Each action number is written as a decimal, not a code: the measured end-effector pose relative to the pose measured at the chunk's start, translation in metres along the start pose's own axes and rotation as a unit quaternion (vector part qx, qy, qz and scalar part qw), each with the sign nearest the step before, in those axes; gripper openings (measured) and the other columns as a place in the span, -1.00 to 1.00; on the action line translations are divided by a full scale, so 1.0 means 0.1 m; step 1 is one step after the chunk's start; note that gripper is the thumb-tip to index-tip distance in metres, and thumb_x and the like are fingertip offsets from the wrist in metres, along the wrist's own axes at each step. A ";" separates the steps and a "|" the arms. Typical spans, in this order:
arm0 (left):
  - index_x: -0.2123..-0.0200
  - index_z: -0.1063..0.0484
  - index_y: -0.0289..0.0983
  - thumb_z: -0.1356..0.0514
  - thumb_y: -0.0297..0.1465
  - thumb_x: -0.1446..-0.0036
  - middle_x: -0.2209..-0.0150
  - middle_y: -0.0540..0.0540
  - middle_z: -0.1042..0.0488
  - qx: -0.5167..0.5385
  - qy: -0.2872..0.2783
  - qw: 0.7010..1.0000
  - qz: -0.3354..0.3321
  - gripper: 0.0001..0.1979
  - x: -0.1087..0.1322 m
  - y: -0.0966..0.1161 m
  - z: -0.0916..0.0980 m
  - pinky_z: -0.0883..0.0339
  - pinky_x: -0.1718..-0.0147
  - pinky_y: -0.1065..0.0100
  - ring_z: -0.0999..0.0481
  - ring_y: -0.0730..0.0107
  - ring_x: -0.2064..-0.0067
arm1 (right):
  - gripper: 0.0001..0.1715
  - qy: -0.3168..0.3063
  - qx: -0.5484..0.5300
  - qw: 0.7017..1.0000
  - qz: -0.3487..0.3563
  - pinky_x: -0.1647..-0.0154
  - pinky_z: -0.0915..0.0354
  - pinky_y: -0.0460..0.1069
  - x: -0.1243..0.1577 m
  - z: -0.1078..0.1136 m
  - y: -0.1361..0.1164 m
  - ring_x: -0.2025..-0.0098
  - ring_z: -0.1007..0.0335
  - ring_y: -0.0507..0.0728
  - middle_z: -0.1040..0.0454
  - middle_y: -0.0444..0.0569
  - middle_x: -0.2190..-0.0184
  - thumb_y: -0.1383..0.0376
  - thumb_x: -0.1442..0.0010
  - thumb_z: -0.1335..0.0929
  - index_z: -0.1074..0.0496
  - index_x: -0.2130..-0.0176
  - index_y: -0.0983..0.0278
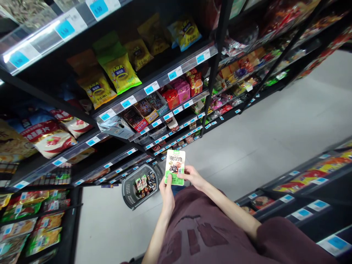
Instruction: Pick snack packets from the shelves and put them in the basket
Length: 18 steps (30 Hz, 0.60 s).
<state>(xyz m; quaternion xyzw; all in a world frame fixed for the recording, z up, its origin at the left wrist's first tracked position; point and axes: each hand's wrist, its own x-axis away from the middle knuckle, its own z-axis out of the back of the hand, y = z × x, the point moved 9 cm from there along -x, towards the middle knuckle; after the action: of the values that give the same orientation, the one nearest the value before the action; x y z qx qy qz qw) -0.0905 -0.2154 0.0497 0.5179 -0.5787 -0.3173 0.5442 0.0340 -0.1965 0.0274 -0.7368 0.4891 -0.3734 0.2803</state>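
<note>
A green-and-white snack packet [175, 159] with dark printed characters and a food picture is held upright in front of my body. My left hand [167, 193] grips its lower left corner, thumb on the front. From the right side, my right hand [194, 177] pinches the lower right edge, fingertips over the front. Below and to the left, a dark grey shopping basket [128, 190] stands on the floor. Inside it lie two similar light packets [141, 183] and several dark-wrapped items [151, 181].
Black shelves with blue-and-white price tags [152, 88] run along the left and ahead. They carry yellow snack bags [121, 73], small boxes [171, 98] and cereal bags [51, 137]. Another shelf [305, 198] lines the right. A grey tiled floor [247, 146] lies between them.
</note>
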 end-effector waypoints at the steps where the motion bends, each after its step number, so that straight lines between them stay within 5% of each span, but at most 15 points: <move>1: 0.17 -0.52 -0.33 -0.29 -0.16 -0.09 0.23 -0.11 -0.58 0.001 0.003 1.000 -0.001 -0.64 0.00 0.01 0.01 -0.41 0.24 0.39 -0.55 0.31 0.20 | -0.58 0.001 0.000 1.000 -0.001 0.51 -0.20 -0.13 0.00 -0.01 0.01 0.45 -0.37 0.02 -0.58 -0.05 0.38 0.16 0.08 -0.54 -0.55 0.22 0.32; 7: 0.19 -0.53 -0.31 -0.31 -0.17 -0.07 0.24 -0.09 -0.57 0.004 0.012 1.000 -0.024 -0.66 0.01 0.08 0.04 -0.39 0.21 0.41 -0.54 0.33 0.20 | -0.59 0.002 -0.003 1.000 0.006 0.56 -0.02 -0.15 -0.01 -0.05 0.02 0.50 -0.24 -0.04 -0.57 -0.06 0.35 0.16 0.06 -0.53 -0.56 0.22 0.32; 18: 0.19 -0.54 -0.31 -0.31 -0.22 -0.09 0.24 -0.10 -0.56 0.038 0.007 0.999 -0.007 -0.70 0.00 0.07 0.02 -0.38 0.22 0.39 -0.53 0.29 0.16 | -0.65 0.002 -0.023 1.000 -0.003 0.53 0.01 -0.11 -0.03 -0.04 0.07 0.51 -0.21 -0.04 -0.53 -0.07 0.41 0.13 -0.01 -0.50 -0.58 0.24 0.30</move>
<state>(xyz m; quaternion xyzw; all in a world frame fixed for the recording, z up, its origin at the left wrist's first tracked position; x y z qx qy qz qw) -0.0944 -0.2139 0.0555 0.5442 -0.5829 -0.2951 0.5263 0.0266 -0.1967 0.0228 -0.7436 0.4958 -0.3647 0.2610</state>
